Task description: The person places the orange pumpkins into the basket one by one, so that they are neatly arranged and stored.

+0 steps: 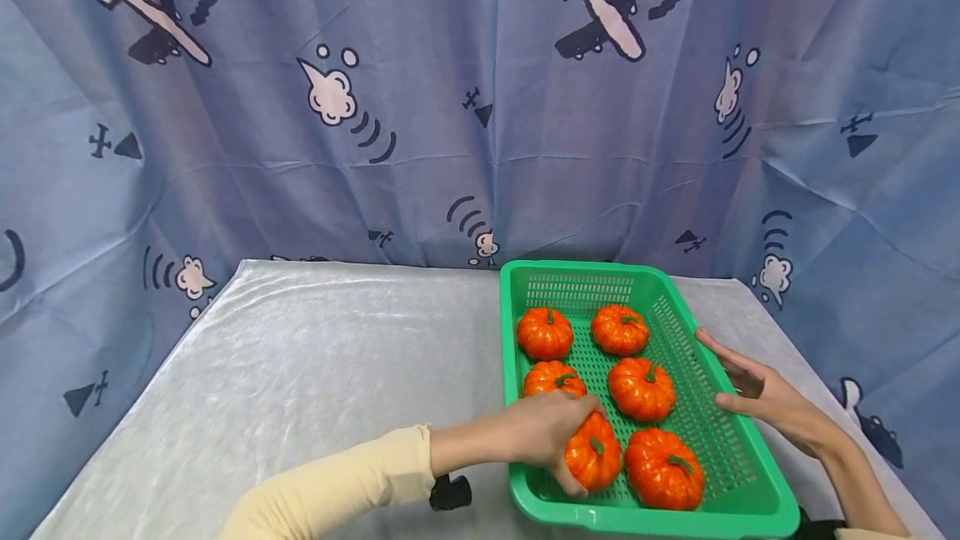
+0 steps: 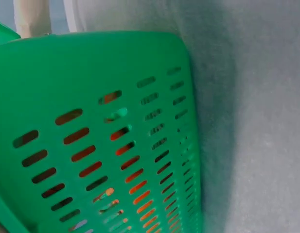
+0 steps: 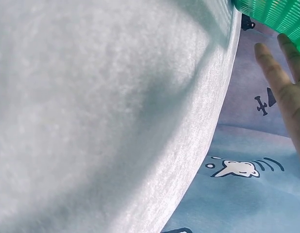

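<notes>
A green plastic basket with slotted walls stands on the right of the table and holds several small orange pumpkins. My left hand reaches over the basket's left rim and grips the front-left pumpkin, fingers over its top and thumb at its near side. Just behind it, another pumpkin is partly covered by that hand. The front-right pumpkin sits beside the gripped one. At the basket's right rim, my right hand rests its fingertips and thumb, fingers spread. In the left wrist view the basket wall hides the hand.
Two pumpkins lie at the back of the basket, one on the left and one on the right; a further pumpkin sits mid-right. White cloth covers the table. A blue printed curtain hangs behind and at the sides.
</notes>
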### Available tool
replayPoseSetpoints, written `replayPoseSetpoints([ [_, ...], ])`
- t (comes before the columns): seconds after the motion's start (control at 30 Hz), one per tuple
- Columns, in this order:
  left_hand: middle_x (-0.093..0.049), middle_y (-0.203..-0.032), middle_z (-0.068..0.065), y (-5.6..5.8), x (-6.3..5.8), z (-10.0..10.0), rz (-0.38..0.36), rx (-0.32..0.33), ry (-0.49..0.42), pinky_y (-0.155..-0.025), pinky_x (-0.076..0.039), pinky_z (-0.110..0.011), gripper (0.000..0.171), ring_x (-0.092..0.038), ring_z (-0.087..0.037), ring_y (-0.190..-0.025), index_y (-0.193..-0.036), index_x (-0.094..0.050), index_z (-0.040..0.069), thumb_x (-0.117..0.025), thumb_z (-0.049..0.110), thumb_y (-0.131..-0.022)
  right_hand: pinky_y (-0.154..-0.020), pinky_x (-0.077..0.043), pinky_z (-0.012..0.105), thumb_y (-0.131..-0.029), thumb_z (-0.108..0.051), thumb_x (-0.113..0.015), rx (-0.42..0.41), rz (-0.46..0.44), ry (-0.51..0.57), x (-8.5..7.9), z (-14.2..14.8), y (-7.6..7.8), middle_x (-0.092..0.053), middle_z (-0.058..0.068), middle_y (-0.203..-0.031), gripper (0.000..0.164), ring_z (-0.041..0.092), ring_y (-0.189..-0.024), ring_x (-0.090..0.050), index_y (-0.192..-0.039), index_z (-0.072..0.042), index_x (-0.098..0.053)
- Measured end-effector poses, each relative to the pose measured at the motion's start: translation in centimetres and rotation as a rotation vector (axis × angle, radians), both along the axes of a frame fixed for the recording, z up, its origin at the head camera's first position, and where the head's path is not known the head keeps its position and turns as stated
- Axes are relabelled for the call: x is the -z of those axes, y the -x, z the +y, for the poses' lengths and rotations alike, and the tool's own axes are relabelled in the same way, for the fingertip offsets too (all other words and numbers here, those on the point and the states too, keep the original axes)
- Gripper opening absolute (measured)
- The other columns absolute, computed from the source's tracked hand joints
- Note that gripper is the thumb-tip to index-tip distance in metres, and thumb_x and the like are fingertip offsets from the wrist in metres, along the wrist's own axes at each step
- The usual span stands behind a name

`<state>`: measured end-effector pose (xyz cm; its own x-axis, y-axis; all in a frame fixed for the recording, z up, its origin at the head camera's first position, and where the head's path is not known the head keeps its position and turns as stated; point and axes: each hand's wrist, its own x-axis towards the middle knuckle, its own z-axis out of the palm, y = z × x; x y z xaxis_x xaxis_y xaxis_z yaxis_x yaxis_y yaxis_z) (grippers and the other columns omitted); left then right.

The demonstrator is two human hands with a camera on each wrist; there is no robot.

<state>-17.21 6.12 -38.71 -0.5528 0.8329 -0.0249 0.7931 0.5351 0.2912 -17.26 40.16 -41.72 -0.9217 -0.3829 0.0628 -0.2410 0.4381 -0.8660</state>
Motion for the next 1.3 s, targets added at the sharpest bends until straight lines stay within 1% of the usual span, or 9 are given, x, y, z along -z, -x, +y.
replayPoseSetpoints([
  [0.23, -0.045, -0.068, 0.011, -0.3, 0.1, 0.3, -0.008, -0.017, 0.142, -0.044, -0.036, -0.017, 0.082, -0.041, -0.004, -0.055, -0.122, -0.042, 0.022, -0.082, 0.045, -0.054, -0.088, -0.014, 0.071, -0.09, -0.001, -0.047, 0.004, -0.008, -0.003, -0.3, -0.2, -0.1, -0.006, -0.011, -0.149, 0.069, -0.021, -0.114, -0.02, -0.145, -0.02, -0.01],
  [0.37, -0.052, -0.086, 0.01, -0.1, -0.1, 0.5, -0.053, -0.021, 0.212, -0.046, -0.038, -0.02, 0.083, -0.047, -0.004, -0.064, -0.125, -0.038, 0.023, -0.079, 0.047, -0.058, -0.088, -0.013, 0.071, -0.09, -0.001, -0.047, 0.004, -0.016, 0.001, -0.5, -0.3, -0.1, -0.006, -0.011, -0.149, 0.069, -0.021, -0.114, -0.02, -0.145, -0.02, -0.01],
  [0.5, -0.05, -0.113, 0.004, 0.1, -0.3, 0.5, -0.105, -0.03, 0.258, -0.054, -0.042, -0.023, 0.079, -0.054, -0.007, -0.079, -0.125, -0.036, 0.024, -0.074, 0.053, -0.062, -0.09, -0.014, 0.068, -0.09, 0.0, -0.048, 0.01, 0.0, -0.016, -0.5, -0.3, -0.1, -0.007, -0.009, -0.149, 0.069, -0.021, -0.115, -0.02, -0.145, -0.019, -0.011],
  [0.6, -0.048, -0.122, 0.002, 0.2, -0.3, 0.6, -0.114, -0.026, 0.292, -0.062, -0.045, -0.025, 0.082, -0.055, -0.009, -0.09, -0.129, -0.034, 0.022, -0.07, 0.056, -0.064, -0.09, -0.017, 0.067, -0.089, 0.0, -0.048, 0.016, 0.012, -0.031, -0.5, -0.4, -0.1, -0.007, -0.009, -0.149, 0.069, -0.021, -0.116, -0.02, -0.145, -0.019, -0.011],
  [0.73, -0.047, -0.124, 0.003, 0.2, -0.3, 0.7, -0.108, -0.016, 0.342, -0.069, -0.045, -0.024, 0.088, -0.053, -0.006, -0.097, -0.135, -0.029, 0.018, -0.07, 0.055, -0.067, -0.089, -0.017, 0.068, -0.089, 0.0, -0.048, 0.018, 0.014, -0.028, -0.5, -0.4, -0.2, -0.007, -0.009, -0.149, 0.069, -0.021, -0.115, -0.021, -0.145, -0.019, -0.012],
  [0.87, -0.049, -0.116, 0.004, 0.3, -0.3, 0.9, -0.101, -0.009, 0.373, -0.071, -0.044, -0.02, 0.084, -0.051, -0.003, -0.094, -0.131, -0.031, 0.017, -0.072, 0.051, -0.066, -0.088, -0.016, 0.07, -0.089, 0.0, -0.048, 0.011, 0.018, -0.022, -0.4, -0.4, -0.1, -0.007, -0.009, -0.149, 0.069, -0.02, -0.115, -0.021, -0.145, -0.019, -0.012],
  [1.1, -0.035, -0.135, 0.001, 0.5, -0.4, 1.0, -0.096, 0.05, 0.508, -0.086, -0.039, -0.021, 0.09, -0.039, -0.007, -0.117, -0.143, -0.014, 0.015, -0.063, 0.052, -0.076, -0.088, -0.014, 0.07, -0.089, 0.0, -0.048, -0.006, 0.025, -0.012, -0.5, -0.3, 0.0, -0.005, -0.007, -0.15, 0.069, -0.019, -0.117, -0.02, -0.145, -0.017, -0.011],
  [1.17, -0.034, -0.136, 0.001, 0.5, -0.3, 1.1, -0.094, 0.058, 0.528, -0.089, -0.037, -0.022, 0.09, -0.037, -0.008, -0.12, -0.143, -0.014, 0.015, -0.061, 0.053, -0.077, -0.094, -0.018, 0.064, -0.089, 0.001, -0.048, -0.008, 0.02, -0.007, -0.5, -0.3, 0.0, -0.005, -0.007, -0.15, 0.069, -0.02, -0.117, -0.02, -0.145, -0.017, -0.011],
  [1.3, -0.033, -0.134, 0.0, 0.5, -0.2, 1.3, -0.081, 0.073, 0.565, -0.091, -0.034, -0.018, 0.091, -0.035, -0.007, -0.12, -0.143, -0.012, 0.013, -0.062, 0.052, -0.077, -0.096, -0.016, 0.064, -0.089, 0.0, -0.048, -0.002, -0.001, 0.001, -0.4, -0.2, 0.0, -0.005, -0.007, -0.15, 0.069, -0.021, -0.116, -0.02, -0.145, -0.018, -0.011],
])
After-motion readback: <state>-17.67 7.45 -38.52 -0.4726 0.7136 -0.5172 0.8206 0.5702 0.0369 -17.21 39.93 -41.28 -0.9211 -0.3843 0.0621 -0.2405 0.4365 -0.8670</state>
